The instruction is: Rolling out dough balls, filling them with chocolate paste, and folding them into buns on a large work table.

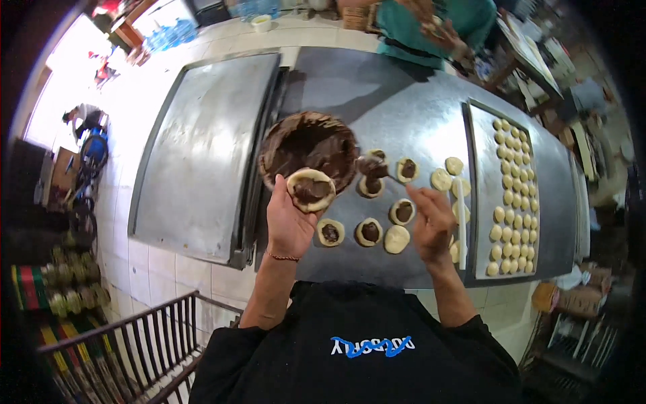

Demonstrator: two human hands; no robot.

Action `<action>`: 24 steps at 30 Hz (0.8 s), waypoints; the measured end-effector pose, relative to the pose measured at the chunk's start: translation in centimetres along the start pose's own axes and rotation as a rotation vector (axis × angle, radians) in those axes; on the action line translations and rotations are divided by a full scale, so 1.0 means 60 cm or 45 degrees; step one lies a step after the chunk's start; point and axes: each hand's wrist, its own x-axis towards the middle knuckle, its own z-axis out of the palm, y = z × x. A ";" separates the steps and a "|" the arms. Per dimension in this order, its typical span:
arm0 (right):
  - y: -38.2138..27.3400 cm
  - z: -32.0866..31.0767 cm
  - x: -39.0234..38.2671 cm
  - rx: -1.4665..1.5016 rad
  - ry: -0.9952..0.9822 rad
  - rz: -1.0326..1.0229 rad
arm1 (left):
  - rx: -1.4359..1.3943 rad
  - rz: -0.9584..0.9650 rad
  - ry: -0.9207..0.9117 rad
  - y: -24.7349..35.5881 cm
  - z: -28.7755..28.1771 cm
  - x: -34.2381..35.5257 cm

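Note:
My left hand (288, 219) holds up a pale dough round (293, 183) with dark brown filling (312, 190) in its middle, at the near edge of a bowl (269, 158) smeared with the same brown paste. In my right hand (433, 222) is the thin handle of a spoon (374, 168). Brown paste coats the spoon's head, which is over the filled rounds right of the bowl. Several filled dough rounds (369, 231) lie on the metal table in front of me. A plain dough round (397, 239) lies between my hands, by the filled ones.
Right of my right hand, a white rod (461, 225) lies across plain dough rounds (441, 180). A tray (481, 195) with rows of small dough pieces is further right. Metal sheets (202, 148) are stacked at left. Across the table stands a person in green (397, 30).

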 end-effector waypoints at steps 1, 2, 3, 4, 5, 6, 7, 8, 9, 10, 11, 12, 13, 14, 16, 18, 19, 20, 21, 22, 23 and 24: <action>0.016 -0.020 -0.002 -0.032 0.028 0.035 | -0.006 -0.117 -0.071 -0.025 0.010 0.013; 0.030 -0.039 -0.006 0.158 0.127 0.218 | -0.009 -0.242 -0.140 -0.049 0.025 0.024; 0.046 -0.061 -0.014 0.347 0.238 0.393 | 0.076 -0.379 -0.145 -0.080 0.045 0.036; 0.064 -0.077 -0.026 0.325 0.273 0.414 | 0.135 -0.529 -0.225 -0.115 0.048 0.062; 0.085 -0.092 -0.047 0.410 0.376 0.638 | 0.138 -0.669 -0.287 -0.157 0.059 0.093; 0.108 -0.106 -0.071 0.497 0.484 0.857 | 0.140 -0.808 -0.348 -0.201 0.075 0.127; 0.140 -0.118 -0.105 0.453 0.515 0.883 | 0.264 -0.831 -0.312 -0.245 0.092 0.162; 0.149 -0.140 -0.126 0.394 0.529 1.029 | 0.386 -0.847 -0.274 -0.286 0.108 0.200; 0.168 -0.157 -0.157 0.357 0.575 1.047 | 0.502 -0.913 -0.306 -0.329 0.113 0.250; 0.187 -0.175 -0.191 0.320 0.619 1.069 | 0.777 -0.955 -0.229 -0.368 0.133 0.295; 0.194 -0.190 -0.211 0.322 0.643 1.149 | 0.822 -0.978 -0.263 -0.390 0.130 0.352; 0.199 -0.207 -0.232 0.319 0.662 1.228 | 1.273 -0.760 -0.320 -0.407 0.124 0.415; 0.208 -0.224 -0.258 0.302 0.663 1.255 | 1.737 -0.655 -0.380 -0.416 0.134 0.466; 0.217 -0.244 -0.290 0.263 0.672 1.298 | 1.743 -0.674 -0.403 -0.450 0.148 0.476; 0.227 -0.272 -0.342 0.172 0.737 1.369 | 2.930 0.887 -0.324 -0.494 0.184 0.473; 0.242 -0.287 -0.367 0.116 0.778 1.419 | 2.844 0.099 -0.599 -0.540 0.240 0.465; 0.246 -0.286 -0.367 0.110 0.802 1.479 | 2.793 -0.085 -0.537 -0.569 0.221 0.456; 0.249 -0.285 -0.367 0.082 0.825 1.553 | 2.824 -0.094 -0.466 -0.600 0.213 0.425; 0.261 -0.274 -0.363 0.025 0.876 1.437 | 2.848 -0.098 -0.390 -0.618 0.204 0.392; 0.269 -0.267 -0.349 0.045 0.847 1.419 | 2.704 -0.216 -0.359 -0.617 0.194 0.377; 0.273 -0.260 -0.336 0.085 0.819 1.401 | 2.552 -0.330 -0.336 -0.607 0.189 0.356; 0.275 -0.249 -0.319 0.130 0.784 1.377 | 2.554 -0.340 -0.597 -0.578 0.170 0.334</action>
